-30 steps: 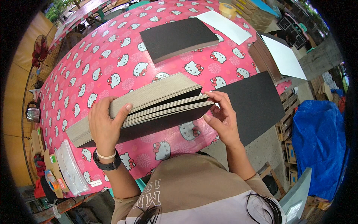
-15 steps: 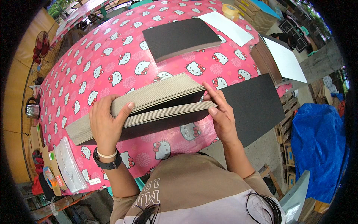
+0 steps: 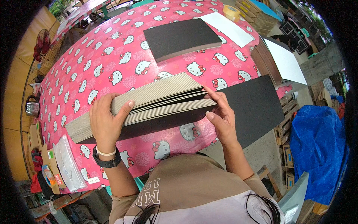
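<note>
Principal item: one thick stack of boards (image 3: 149,99), grey cut edges uppermost, black face toward the wearer; located at the near side of the counter (image 3: 123,84), in front of the body, slanting up to the right. Right end splayed, with dark gaps between several boards; left portion pressed together.

Left hand (image 3: 106,119): fingers clasped over the upper edges, thumb along the near side, gripping the stack; black watch (image 3: 108,162) at the wrist.

Right hand (image 3: 223,115): fingers bent at the splayed end, next to the board corners, thumb apart from the forefinger; whether pinching any board, cannot tell.

Also listed: pink cloth with cat-head print over the counter; black-topped stack (image 3: 182,35), farther back; white sheet (image 3: 226,28) beside it; yellowish tape roll (image 3: 232,13); large black board (image 3: 257,110), flat, right of the right hand; clear plastic packs (image 3: 69,164), lower left; blue tarpaulin (image 3: 317,153), far right.
</note>
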`<state>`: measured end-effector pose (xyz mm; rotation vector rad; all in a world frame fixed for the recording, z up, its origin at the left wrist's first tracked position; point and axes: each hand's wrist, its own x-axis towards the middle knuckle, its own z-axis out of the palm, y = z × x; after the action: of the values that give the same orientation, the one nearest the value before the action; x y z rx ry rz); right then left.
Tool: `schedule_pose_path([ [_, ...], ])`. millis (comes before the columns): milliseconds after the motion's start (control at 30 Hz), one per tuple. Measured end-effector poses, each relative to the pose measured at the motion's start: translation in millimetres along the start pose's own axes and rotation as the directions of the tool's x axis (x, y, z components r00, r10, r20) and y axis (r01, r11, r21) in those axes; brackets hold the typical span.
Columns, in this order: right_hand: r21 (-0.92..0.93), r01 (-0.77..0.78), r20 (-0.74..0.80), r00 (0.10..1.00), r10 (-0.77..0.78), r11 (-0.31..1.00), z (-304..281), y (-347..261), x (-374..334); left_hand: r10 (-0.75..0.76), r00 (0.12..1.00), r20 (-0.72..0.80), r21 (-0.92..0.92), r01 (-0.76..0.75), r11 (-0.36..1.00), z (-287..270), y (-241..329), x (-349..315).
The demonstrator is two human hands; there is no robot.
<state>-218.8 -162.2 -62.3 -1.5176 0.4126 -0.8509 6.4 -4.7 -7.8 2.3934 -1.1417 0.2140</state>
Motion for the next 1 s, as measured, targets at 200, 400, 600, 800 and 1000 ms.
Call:
schedule_pose_path([
  [200, 0.001, -0.016, -0.017, 1.000, 0.016, 1.000, 4.9, -10.2, 0.1, 0.001, 1.000, -0.002, 0.004, -0.001, 1.000, -0.6, -0.4, 0.5],
  [400, 0.197, -0.133, 0.000, 0.991, 0.136, 0.971, 6.5, -6.1, -2.4, -0.010, 1.000, 0.004, 0.003, 0.010, 1.000, -0.5, 0.0, 0.2],
  [600, -0.046, -0.081, 0.056, 0.995, 0.083, 0.996, 1.7, -6.3, 5.3, -0.003, 1.000, -0.009, 0.006, 0.003, 1.000, -2.7, 1.6, -1.3],
  [800, -0.086, -0.034, 0.095, 0.995, 0.042, 0.996, -0.6, -6.5, 6.3, -0.008, 1.000, 0.000, -0.003, 0.008, 1.000, -1.6, 1.7, 0.2],
  [1000, 0.000, -0.064, 0.089, 0.994, 0.064, 0.998, -1.4, -6.7, 3.0, -0.013, 1.000, 0.004, -0.019, 0.013, 1.000, -0.8, 1.5, 1.1],
])
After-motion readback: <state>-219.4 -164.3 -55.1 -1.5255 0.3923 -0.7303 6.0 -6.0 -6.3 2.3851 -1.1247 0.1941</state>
